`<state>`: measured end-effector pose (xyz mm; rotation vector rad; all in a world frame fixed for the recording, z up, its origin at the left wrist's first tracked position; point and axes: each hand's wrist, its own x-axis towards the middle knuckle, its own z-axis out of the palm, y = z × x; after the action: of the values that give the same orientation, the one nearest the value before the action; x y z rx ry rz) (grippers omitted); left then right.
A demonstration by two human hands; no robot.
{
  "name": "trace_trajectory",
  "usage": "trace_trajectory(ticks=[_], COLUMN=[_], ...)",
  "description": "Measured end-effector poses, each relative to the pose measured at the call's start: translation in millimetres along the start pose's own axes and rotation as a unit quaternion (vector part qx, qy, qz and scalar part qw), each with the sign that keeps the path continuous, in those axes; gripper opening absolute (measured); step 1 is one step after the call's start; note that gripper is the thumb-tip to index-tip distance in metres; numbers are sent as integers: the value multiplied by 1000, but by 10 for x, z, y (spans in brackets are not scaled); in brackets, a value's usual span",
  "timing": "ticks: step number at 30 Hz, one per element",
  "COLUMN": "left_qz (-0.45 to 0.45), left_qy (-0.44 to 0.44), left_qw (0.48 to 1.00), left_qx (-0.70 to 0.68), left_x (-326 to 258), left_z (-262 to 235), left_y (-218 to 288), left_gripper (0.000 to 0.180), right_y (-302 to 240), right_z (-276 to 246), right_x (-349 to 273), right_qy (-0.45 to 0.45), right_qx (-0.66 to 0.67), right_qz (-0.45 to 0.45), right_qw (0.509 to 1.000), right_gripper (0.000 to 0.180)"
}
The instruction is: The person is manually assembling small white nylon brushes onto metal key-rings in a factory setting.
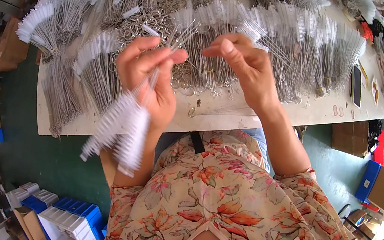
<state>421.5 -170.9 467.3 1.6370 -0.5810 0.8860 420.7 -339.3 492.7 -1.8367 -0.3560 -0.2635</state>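
Pinching white-bristled brushes (132, 135) in left hand (153, 79), above near edge of worktop (221, 112). Can't tell pinch or gap at right hand's (248, 71) fingers.

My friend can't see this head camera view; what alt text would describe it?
A person's left hand holds several white-bristled wire brushes by their stems, with the right hand raised beside it. Beyond them, a cream table bears many bundles of similar brushes and a heap of metal rings.
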Motion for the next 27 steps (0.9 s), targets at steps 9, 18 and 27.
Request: trace_trajectory(ticks=[9, 18, 27], left_qz=[176, -80, -83], left_qy=[-100, -196, -282], left_qw=[964, 957, 937], left_qx=[174, -200, -190], left_x=[-217, 322, 107], left_z=[104, -183, -271], left_y=[34, 315, 147], left_gripper=[31, 75, 17], right_y=[29, -144, -268], right_z=[330, 275, -74], right_x=[-23, -167, -245], right_qy=[-13, -219, -305], right_qx=[640, 182, 194], right_qz=[252, 47, 220], right_qw=[726, 957, 906], right_gripper=[22, 16, 18])
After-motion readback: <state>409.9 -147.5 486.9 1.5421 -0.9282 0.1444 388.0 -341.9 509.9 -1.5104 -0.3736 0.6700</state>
